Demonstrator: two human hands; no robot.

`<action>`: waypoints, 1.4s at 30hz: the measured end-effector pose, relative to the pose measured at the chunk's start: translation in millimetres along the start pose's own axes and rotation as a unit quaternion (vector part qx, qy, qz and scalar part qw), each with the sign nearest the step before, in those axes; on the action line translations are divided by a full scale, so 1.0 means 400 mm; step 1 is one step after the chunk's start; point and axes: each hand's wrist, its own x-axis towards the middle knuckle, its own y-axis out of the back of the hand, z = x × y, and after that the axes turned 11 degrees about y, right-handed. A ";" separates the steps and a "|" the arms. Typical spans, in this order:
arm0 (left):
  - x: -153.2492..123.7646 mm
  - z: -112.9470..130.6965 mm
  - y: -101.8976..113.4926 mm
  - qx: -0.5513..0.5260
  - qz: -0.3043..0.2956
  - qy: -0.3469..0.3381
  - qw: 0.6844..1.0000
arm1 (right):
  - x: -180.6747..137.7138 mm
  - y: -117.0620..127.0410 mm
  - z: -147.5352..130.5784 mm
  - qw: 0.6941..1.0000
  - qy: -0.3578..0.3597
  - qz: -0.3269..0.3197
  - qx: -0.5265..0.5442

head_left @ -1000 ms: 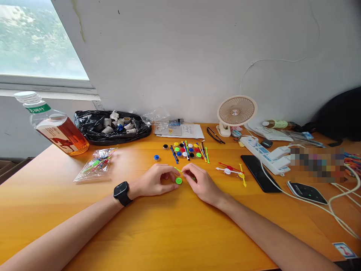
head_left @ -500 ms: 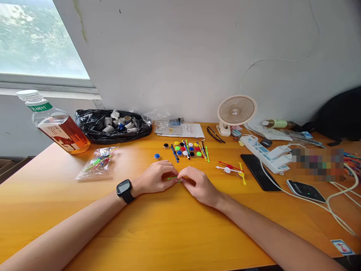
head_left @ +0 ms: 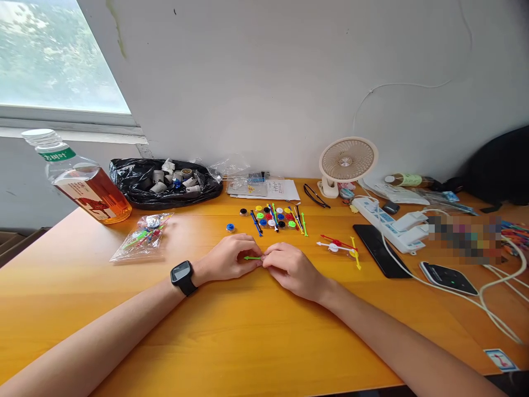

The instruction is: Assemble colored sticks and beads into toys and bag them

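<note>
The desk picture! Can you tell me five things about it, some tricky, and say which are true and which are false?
1. The watch is on the left wrist. True.
2. The green arrow is inside the plastic bag. False: it is at the fingertips of the left hand and right hand.
3. One blue disc sits apart from the bunch of discs. True.
4. The fan is left of the bottle. False: it is to the right.
5. The white arrow is nearer the right hand. True.
</note>
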 end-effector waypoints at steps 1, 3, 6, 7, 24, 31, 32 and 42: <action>0.000 -0.001 -0.001 -0.001 0.000 0.001 1.000 | 0.000 0.001 0.000 1.000 0.006 -0.005 -0.010; 0.000 -0.003 -0.003 0.002 0.001 0.002 1.000 | 0.001 0.004 0.001 0.999 0.024 -0.021 -0.028; 0.000 -0.005 -0.005 0.011 0.003 -0.003 1.000 | 0.003 0.004 0.001 0.998 0.040 -0.032 -0.033; 0.000 -0.005 -0.005 0.014 0.002 -0.006 1.000 | 0.004 0.003 0.001 0.999 0.036 -0.029 -0.027; 0.000 -0.004 -0.007 0.043 0.004 -0.021 0.999 | 0.001 -0.013 -0.005 0.973 -0.165 0.067 0.148; 0.003 0.001 -0.006 0.053 0.003 -0.023 0.998 | 0.008 -0.017 0.013 0.960 -0.200 0.064 0.186; 0.004 0.002 -0.006 0.060 0.004 -0.023 0.998 | 0.010 -0.014 0.014 0.958 -0.202 0.063 0.195; 0.001 0.004 -0.010 0.072 0.014 -0.012 0.997 | 0.016 0.002 0.015 0.958 -0.214 0.067 0.177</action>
